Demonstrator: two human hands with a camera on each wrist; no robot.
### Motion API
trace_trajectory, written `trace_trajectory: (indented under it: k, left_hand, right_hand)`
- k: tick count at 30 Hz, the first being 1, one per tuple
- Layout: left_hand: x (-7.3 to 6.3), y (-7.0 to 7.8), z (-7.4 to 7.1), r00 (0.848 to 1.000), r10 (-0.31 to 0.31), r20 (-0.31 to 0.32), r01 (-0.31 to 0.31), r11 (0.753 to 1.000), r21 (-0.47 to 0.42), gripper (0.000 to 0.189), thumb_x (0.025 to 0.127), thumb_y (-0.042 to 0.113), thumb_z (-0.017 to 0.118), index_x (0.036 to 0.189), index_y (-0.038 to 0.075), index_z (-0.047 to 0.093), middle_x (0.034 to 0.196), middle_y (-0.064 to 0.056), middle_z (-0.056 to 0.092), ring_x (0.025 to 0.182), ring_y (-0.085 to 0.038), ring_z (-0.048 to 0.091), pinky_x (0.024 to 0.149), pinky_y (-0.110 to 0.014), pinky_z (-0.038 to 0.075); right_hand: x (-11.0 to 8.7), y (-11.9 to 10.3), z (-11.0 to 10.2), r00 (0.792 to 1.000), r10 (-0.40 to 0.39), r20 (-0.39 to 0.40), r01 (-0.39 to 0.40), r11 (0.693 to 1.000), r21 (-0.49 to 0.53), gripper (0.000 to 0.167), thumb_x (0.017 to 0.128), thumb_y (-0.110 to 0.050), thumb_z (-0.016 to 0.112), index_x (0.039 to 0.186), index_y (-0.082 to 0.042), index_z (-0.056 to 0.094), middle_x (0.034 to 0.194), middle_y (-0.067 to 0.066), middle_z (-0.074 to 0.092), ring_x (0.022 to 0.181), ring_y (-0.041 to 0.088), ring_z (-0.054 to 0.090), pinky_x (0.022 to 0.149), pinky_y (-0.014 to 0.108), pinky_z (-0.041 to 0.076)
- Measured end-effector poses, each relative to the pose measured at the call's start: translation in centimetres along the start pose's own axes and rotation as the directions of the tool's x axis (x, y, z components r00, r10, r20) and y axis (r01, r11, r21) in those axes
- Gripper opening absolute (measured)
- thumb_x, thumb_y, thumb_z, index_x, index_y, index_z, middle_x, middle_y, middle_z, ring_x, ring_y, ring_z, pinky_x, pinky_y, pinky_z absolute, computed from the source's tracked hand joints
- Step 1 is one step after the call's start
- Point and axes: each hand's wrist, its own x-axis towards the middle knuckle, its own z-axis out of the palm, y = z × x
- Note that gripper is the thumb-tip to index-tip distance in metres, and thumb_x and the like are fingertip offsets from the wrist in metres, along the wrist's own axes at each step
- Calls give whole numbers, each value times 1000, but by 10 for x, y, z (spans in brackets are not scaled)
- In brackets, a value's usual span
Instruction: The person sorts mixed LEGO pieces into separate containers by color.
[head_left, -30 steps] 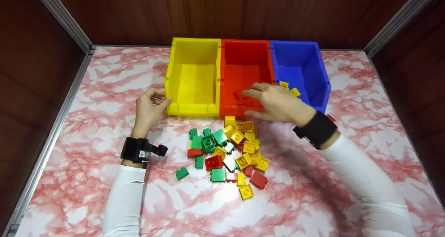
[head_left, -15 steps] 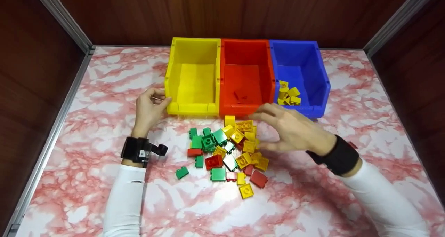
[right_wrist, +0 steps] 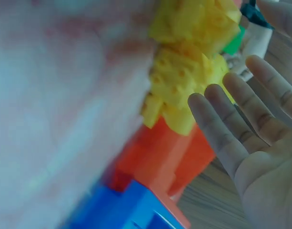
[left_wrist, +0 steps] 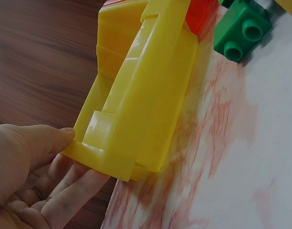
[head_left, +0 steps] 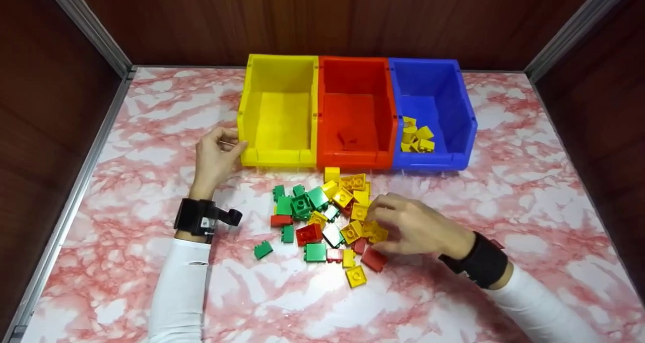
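- Left hand [head_left: 214,154], out on the left: it's got a grip on the yellow bin [head_left: 279,157], thumb on the rim at the near left corner, fingers on the outside.
- Over on the right, the right hand [head_left: 415,227] is released, its fingers loose and apart in the right wrist view.
- That hand is right at the right edge of the brick pile [head_left: 332,234], fingertips by the yellow bricks [head_left: 378,233]; whether they touch, I can't tell.
- Thumb tip just beside a red brick [head_left: 373,259] there!
- The pile sits in front of the bins on the near side, greens mostly left, yellows mostly right, reds scattered through.
- One green brick [head_left: 262,250] lies apart at the left, and a yellow brick [head_left: 356,276] is nearest of all.
- Three bins side by side at the far side of the table [head_left: 252,307]: yellow left, red bin [head_left: 355,159] middle, blue bin [head_left: 431,160] right.
- Small yellow blocks [head_left: 424,132] lie inside the blue one, red blocks [head_left: 346,139] in the red.
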Motion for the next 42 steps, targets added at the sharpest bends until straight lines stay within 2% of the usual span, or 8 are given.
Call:
trace_trajectory:
  k: [5,10,14,22,29,34,38,42]
  left_hand:
    - [-1,0,0,1000,-1,2,1,1000,-7,21,96,10,76,110,-4,73,102,-19,72,82,-5,61,76,-9,51]
    - [0,0,0,1000,1,-1,-1,1000,-13,20,95,9,76,110,-4,73,103,-20,72,82,-5,61,76,-9,52]
    - [0,-1,0,1000,4,-1,-4,1000,-11,20,95,8,76,111,-5,73,104,-21,73,82,-5,61,76,-9,52]
    - [-1,1,-1,1000,-3,3,3,1000,8,22,96,12,76,111,-3,73,102,-18,72,82,-5,61,77,-9,51]
    - [-1,0,1,1000,8,-4,-8,1000,8,20,96,12,76,110,-3,74,102,-20,73,82,-7,61,76,-9,51]
    - [0,1,1,1000,-3,0,3,1000,8,21,96,12,76,110,-3,74,103,-19,73,82,-7,61,76,-9,51]
    - [0,1,0,1000,-10,8,10,1000,0,21,96,12,76,112,-3,73,105,-20,73,83,-8,62,76,-9,52]
    - [0,0,0,1000,-9,9,9,1000,1,21,96,12,76,111,-3,73,104,-20,73,84,-9,62,76,-9,52]
  right_hand:
    - [1,2,12,998,49,-27,-48,997,62,30,81,-31,91,101,-14,75,104,0,70,87,11,62,75,28,60]
    - [7,3,18,999,23,-34,-19,994,106,14,84,-18,88,92,-14,78,91,-2,69,80,9,62,71,21,56]
    - [9,3,16,999,-8,-51,14,993,119,13,81,-11,88,90,-13,79,87,-2,70,79,10,63,69,19,55]
    - [6,4,-3,988,-59,-142,72,994,88,15,78,-4,85,88,-13,78,87,-1,70,82,11,64,74,20,59]
    - [8,18,-42,973,-69,-222,74,997,13,20,73,-6,94,83,-10,78,88,1,73,83,14,66,75,22,58]
    - [6,47,-74,973,2,-232,-16,998,-58,23,70,5,91,85,-8,80,91,7,76,86,19,70,78,16,59]
    - [6,70,-91,965,111,-237,-134,987,-84,21,71,4,92,86,-7,81,90,7,76,86,20,69,82,6,50]
    - [9,90,-93,954,171,-246,-199,976,-91,17,76,1,92,88,-7,82,90,8,76,88,22,68,82,12,50]
